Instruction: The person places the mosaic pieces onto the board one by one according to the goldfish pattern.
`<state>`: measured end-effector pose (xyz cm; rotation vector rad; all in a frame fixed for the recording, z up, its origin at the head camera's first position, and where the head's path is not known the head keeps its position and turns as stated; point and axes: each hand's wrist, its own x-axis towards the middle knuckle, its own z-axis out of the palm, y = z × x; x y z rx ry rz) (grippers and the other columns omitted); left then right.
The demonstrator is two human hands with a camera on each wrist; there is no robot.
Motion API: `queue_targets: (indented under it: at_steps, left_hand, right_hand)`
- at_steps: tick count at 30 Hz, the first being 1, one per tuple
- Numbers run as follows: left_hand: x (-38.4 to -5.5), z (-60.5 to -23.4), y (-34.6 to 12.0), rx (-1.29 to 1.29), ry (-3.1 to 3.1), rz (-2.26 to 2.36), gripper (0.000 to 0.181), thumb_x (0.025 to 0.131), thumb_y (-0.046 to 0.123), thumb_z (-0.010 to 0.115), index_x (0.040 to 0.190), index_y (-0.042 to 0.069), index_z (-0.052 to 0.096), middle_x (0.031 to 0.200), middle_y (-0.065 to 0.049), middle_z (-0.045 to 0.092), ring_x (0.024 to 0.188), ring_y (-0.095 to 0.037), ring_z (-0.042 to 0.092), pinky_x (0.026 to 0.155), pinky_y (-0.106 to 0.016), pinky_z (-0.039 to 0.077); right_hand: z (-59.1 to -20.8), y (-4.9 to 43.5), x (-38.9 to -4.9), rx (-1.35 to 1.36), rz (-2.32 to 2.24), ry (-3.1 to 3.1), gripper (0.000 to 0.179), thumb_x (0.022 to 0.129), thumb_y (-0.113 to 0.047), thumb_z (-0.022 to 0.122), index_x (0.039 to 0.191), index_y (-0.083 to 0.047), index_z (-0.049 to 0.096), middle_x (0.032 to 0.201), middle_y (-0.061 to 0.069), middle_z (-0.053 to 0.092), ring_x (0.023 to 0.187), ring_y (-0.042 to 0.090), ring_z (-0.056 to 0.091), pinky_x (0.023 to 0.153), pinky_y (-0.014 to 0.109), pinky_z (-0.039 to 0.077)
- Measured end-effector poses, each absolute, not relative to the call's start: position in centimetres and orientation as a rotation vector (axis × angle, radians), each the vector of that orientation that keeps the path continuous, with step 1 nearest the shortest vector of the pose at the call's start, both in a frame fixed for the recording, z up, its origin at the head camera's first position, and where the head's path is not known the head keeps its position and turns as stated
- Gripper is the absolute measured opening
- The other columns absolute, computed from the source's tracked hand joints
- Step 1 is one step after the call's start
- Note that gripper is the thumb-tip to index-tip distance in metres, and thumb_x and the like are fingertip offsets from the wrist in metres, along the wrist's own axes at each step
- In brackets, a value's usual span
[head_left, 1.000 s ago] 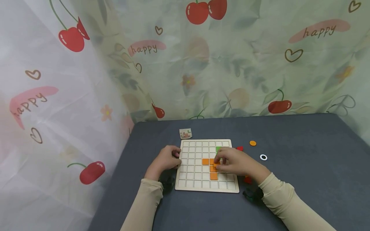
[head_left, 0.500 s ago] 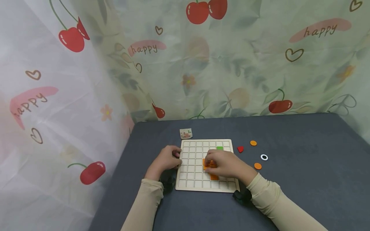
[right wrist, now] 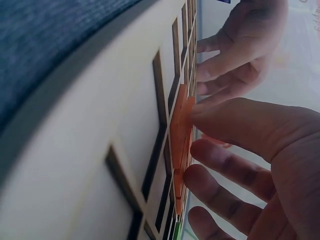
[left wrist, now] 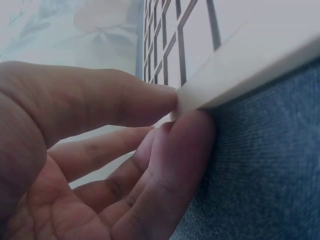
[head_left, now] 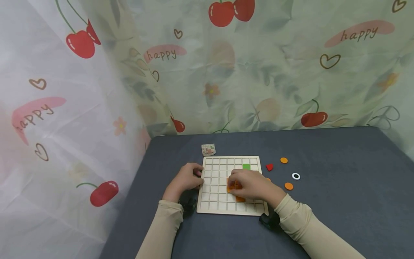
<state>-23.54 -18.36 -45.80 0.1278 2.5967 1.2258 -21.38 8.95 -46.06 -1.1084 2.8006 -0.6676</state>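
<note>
Right hand has slid left, to the board's middle

Compared with one second ago, the right hand (head_left: pixel 250 183) is farther left, its fingertips now near the middle of the board (head_left: pixel 211 198) instead of toward its right side. The left hand (head_left: pixel 185 178) has kept its place at the board's left edge.

Behind everything hangs a printed sheet (head_left: pixel 245 64) with cherries, hearts and the word "happy". It meets the far edge of the dark table (head_left: pixel 339 172). Pale sleeves (head_left: pixel 315 230) come in from the near edge, with black gear (head_left: pixel 269 220) at the wrists. The pale, gridded board lies flat between the hands.

At about the midpoint of the board's left edge, the left thumb and forefinger pinch the rim; the other fingers curl behind them. The right thumb and forefinger pinch an orange tile (right wrist: pixel 187 145), with thumb tip and fingertips at its edges, and the remaining fingers loosely bent. That tile lies at the board's middle, slightly proud of the surface; whether it sits in a cell I cannot tell. Other orange tiles (head_left: pixel 240 198) lie under and just beside the right hand, partly covered by it.

Just beyond the board's upper left corner is a small card (head_left: pixel 208 149). One green tile (head_left: pixel 246 167) lies near the upper right corner. Right of the board's right edge are a red heart (head_left: pixel 269 167), two orange discs (head_left: pixel 289 186) and, between the discs, a white disc (head_left: pixel 295 176) with a black ring.
</note>
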Motion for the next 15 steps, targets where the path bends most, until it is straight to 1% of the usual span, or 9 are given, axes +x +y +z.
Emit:
queue_targets:
  at_steps: [10, 15]
  left_hand:
    - [-23.41, -45.66, -18.30, 0.132, 2.593, 1.233, 0.053, 0.090, -0.002, 0.073, 0.142, -0.003, 0.063, 0.107, -0.018, 0.064, 0.074, -0.022, 0.066, 0.063, -0.035, 0.062]
    - [-23.42, -45.62, -18.25, 0.130, 2.597, 1.227, 0.053, 0.090, -0.002, 0.073, 0.141, -0.003, 0.063, 0.107, -0.018, 0.064, 0.075, -0.022, 0.066, 0.063, -0.035, 0.062]
  right_hand:
    - [-46.10, 8.89, -21.41, -1.132, -0.657, 2.794, 0.010, 0.091, -0.017, 0.081, 0.097, -0.024, 0.078, 0.098, -0.009, 0.068, 0.078, 0.009, 0.059, 0.065, 0.026, 0.049]
    - [-45.75, 9.53, -21.48, -1.119, -0.684, 2.786, 0.008, 0.092, -0.019, 0.080, 0.099, -0.023, 0.079, 0.099, -0.009, 0.069, 0.079, 0.007, 0.058, 0.069, 0.026, 0.052]
